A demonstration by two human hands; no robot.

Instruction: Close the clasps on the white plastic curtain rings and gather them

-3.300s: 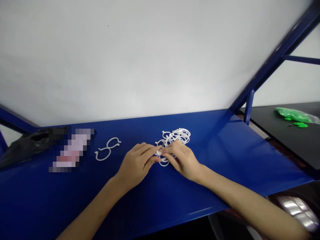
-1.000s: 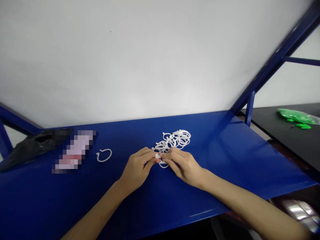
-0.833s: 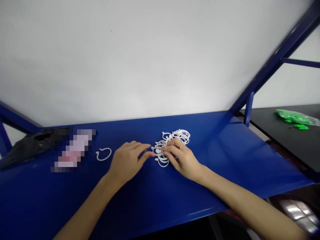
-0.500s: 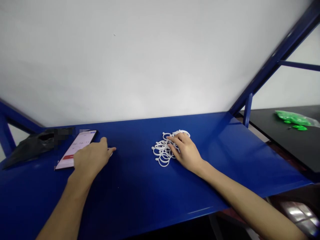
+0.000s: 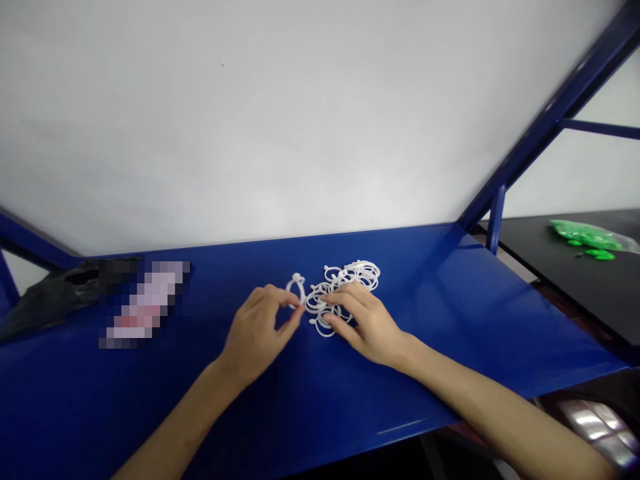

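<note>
A loose pile of white plastic rings (image 5: 367, 270), each with a small eyelet like a curtain ring, lies on the blue table (image 5: 280, 413). At the pile's left side my left hand (image 5: 257, 330) pinches one white curtain ring (image 5: 289, 285) between thumb and fingertips, holding it roughly upright. My right hand (image 5: 367, 323) rests over the pile's front right part, its thumb and fingers apart and touching rings. Some rings under that hand are hidden.
On the left of the table lies a pixelated phone (image 5: 147, 300) beside a black plastic bag (image 5: 55, 293). Blue metal bars (image 5: 530, 140) rise at the right. Past them, a black table (image 5: 555, 273) carries a clear bag of green pieces (image 5: 585, 235).
My left hand has moved right, from beside the phone to the pile's left edge, and now shows a ring in its pinch. My right hand has shifted slightly down and left over the rings.
</note>
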